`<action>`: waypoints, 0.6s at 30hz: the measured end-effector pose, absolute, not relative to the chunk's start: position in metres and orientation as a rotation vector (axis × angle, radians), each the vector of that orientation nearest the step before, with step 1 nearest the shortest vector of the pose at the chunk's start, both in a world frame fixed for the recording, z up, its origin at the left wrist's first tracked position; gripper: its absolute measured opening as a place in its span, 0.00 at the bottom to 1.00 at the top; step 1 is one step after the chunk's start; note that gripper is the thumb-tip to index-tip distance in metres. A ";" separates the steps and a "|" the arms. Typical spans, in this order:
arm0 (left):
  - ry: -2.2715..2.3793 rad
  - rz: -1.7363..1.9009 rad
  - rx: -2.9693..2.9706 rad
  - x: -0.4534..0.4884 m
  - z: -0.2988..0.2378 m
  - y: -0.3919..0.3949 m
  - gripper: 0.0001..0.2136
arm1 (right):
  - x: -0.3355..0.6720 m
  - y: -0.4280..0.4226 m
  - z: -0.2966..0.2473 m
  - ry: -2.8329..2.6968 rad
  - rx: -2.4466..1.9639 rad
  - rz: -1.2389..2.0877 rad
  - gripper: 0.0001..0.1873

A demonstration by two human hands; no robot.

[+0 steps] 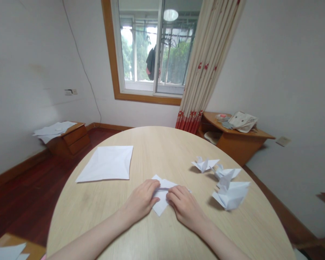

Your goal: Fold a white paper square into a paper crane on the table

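Note:
A partly folded sheet of white paper (160, 206) lies on the round wooden table (162, 238), one corner pointing towards me. My left hand (144, 198) grips its left side, fingers on top and thumb near the middle. On its right side, my right hand (182, 204) presses with bent fingers closed on the paper. A raised fold runs between the two hands. Parts of the paper's side edges are hidden beneath my fingers.
Several folded paper birds (230, 195) stand at the table's right. A stack of white paper sheets (107, 164) lies at the left. Beyond the table are a small drawer cabinet (74, 139), a corner desk (241, 142) and a curtain (203, 72) beside the window.

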State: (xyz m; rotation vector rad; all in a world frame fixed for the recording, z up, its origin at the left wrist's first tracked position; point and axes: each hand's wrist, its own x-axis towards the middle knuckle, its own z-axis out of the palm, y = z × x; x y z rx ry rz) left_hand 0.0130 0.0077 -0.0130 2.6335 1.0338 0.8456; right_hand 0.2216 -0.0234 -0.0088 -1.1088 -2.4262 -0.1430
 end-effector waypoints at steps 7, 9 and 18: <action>1.084 0.678 2.615 0.015 -0.020 0.007 0.21 | 0.220 -0.024 -0.011 -2.255 -1.161 0.127 0.16; 1.086 0.643 2.622 0.016 -0.023 0.008 0.21 | 0.220 -0.024 -0.013 -2.228 -1.228 0.221 0.18; 1.103 0.575 2.712 0.020 -0.030 0.005 0.20 | 0.225 -0.021 -0.023 -2.320 -1.386 0.434 0.27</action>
